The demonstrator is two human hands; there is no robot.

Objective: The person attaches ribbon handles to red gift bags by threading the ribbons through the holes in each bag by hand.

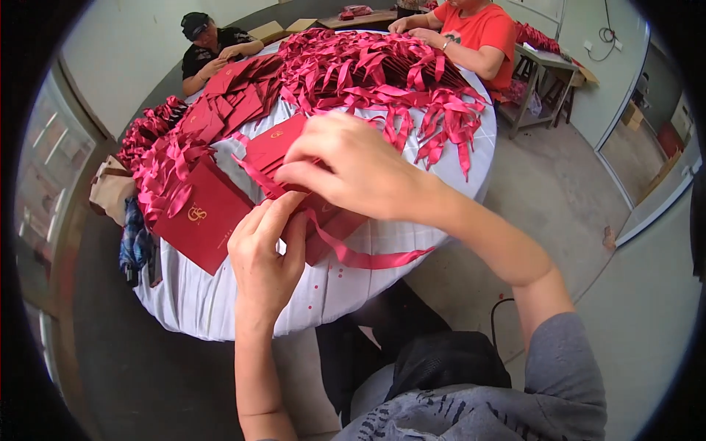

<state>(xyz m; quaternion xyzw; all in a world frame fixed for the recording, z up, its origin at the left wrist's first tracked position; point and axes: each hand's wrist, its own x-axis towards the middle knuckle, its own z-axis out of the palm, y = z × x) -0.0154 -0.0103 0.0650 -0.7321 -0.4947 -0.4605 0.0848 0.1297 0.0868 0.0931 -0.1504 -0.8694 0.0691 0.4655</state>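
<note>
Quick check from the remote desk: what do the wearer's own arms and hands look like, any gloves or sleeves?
Both hands are bare, no gloves, rings or watch visible. The left hand and forearm are uncovered. The right hand is bare too, with a grey sleeve pushed up above the elbow.

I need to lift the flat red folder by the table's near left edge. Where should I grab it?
Take the red folder at its lower corner, which seems to overhang the table rim, coming from below-left. It lies flat, so pinch that edge.
</note>
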